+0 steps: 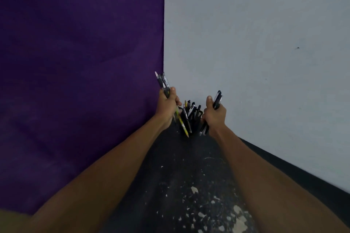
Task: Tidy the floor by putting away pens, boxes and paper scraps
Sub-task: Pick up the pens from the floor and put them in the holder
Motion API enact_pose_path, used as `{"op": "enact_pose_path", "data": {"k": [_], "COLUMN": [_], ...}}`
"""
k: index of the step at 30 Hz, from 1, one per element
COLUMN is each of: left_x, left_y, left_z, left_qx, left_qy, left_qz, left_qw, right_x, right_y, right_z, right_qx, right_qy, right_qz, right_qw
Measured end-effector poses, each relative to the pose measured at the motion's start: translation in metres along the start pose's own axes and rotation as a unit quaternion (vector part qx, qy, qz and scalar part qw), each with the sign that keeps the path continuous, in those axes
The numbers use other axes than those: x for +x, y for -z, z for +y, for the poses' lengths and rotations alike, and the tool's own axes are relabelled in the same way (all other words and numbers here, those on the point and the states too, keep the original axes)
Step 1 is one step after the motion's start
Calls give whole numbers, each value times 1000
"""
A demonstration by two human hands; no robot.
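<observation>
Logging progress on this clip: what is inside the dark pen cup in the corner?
Several pens stand upright in the cup, mostly dark. Their lower ends and the bottom are hidden behind its wall.

Bare room corner: purple wall (pixel 75 62), grey wall (pixel 265 43), white-flecked dark floor (pixel 180 176).

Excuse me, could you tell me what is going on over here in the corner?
A person is putting pens away. The left hand grips one bunch of pens, and the right hand grips a few dark pens. Between them a pen cup, already holding many, stands on the dark floor in the corner.
</observation>
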State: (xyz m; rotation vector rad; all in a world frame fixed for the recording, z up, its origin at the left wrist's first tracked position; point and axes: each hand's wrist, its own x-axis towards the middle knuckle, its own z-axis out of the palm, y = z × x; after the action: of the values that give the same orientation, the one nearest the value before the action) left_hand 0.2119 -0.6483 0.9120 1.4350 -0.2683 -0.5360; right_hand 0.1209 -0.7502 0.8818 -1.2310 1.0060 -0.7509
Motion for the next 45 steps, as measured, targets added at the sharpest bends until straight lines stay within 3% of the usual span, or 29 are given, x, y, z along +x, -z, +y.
{"op": "enact_pose_path", "data": {"k": [13,24,33,39,45], "left_x": [81,109,116,117,116], "left_y": [-36,-45,-58,-61,-69], "left_z": [-40,-53,-76,-100,-111], "left_qx": [29,50,76,121,247], "left_qy": [-49,-80,-121,-132,-139], "left_qz": [-8,-37,-51,-23,39], "left_qw": [998,995,988,983,958], "right_x": [78,108,124,126,122], "right_y": [-31,-53,-56,-56,-57], "right_z": [35,34,54,64,71], "right_qx": [1,-23,-10,-29,-49], "right_qy": [3,72,79,118,156], "right_qz": [8,28,34,29,17], "right_qw": [1000,997,996,992,986]}}
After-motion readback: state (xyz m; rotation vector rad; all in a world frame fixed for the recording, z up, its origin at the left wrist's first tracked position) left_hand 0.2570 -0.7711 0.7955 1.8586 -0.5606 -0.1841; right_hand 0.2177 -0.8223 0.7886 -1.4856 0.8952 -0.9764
